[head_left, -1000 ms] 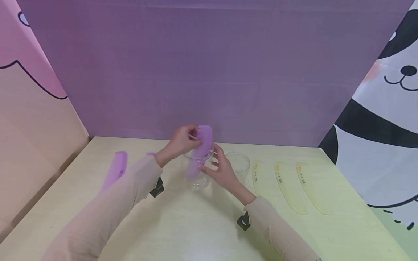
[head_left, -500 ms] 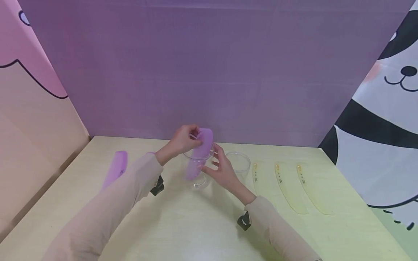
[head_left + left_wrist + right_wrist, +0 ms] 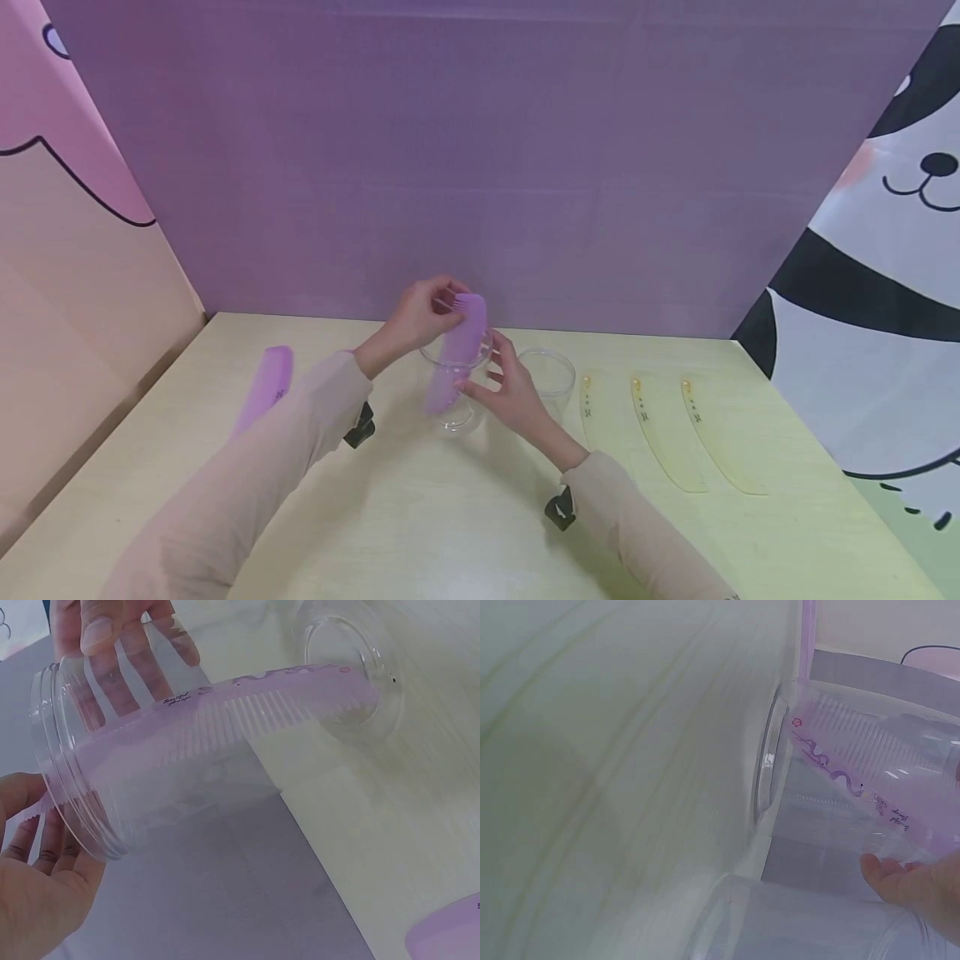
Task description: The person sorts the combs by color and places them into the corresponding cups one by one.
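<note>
Two clear cups on the pale table (image 3: 450, 517), side by side near the purple back wall (image 3: 487, 167). Purple comb (image 3: 456, 354) standing tilted inside the left clear cup (image 3: 453, 392), one end down at the cup's base, toothed top sticking out above the rim. Pinched at that top end by the left hand (image 3: 420, 317), fingers curled round it. Right hand (image 3: 510, 392) against the right flank of the same cup, fingers loosely bent and touching the wall of it; seen through the plastic from the left wrist view as fingertips (image 3: 101, 634) pressed on the cup's outside.

Second clear cup (image 3: 546, 379) just right of the first, behind the right hand, nothing seen in it. Another purple comb (image 3: 264, 390) flat well to the left of the cups, near the table's left edge. Three yellow combs (image 3: 667, 429) flat in a row to the right of the cups, apart from each other. Broad open tabletop in front of the cups, toward the near edge; narrow strip only between cups and back wall.
</note>
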### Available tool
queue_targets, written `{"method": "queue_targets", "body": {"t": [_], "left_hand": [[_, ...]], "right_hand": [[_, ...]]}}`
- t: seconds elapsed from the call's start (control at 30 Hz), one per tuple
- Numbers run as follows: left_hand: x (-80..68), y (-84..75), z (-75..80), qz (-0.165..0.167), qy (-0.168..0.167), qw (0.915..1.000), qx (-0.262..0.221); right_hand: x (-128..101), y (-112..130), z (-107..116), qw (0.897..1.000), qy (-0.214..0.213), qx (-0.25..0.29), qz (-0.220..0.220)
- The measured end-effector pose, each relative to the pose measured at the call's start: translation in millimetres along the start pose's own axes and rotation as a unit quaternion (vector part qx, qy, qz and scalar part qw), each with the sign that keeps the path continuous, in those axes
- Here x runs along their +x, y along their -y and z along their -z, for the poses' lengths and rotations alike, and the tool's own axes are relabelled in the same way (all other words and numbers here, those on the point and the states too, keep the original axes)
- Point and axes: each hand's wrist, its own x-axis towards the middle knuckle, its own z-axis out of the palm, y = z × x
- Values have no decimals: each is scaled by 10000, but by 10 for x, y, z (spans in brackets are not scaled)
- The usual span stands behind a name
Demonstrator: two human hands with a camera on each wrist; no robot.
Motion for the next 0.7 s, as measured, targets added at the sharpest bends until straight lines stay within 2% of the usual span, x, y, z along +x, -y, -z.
{"method": "queue_targets", "body": {"t": [0.47,0.7], "left_hand": [[-3,39,63,68,-82,9996,-280],[-1,67,100,-31,-235,9993,-302]], "right_hand": [[8,-8,3,9999,8,90,-110],[12,-22,-7,10000,1,29,-55]]}}
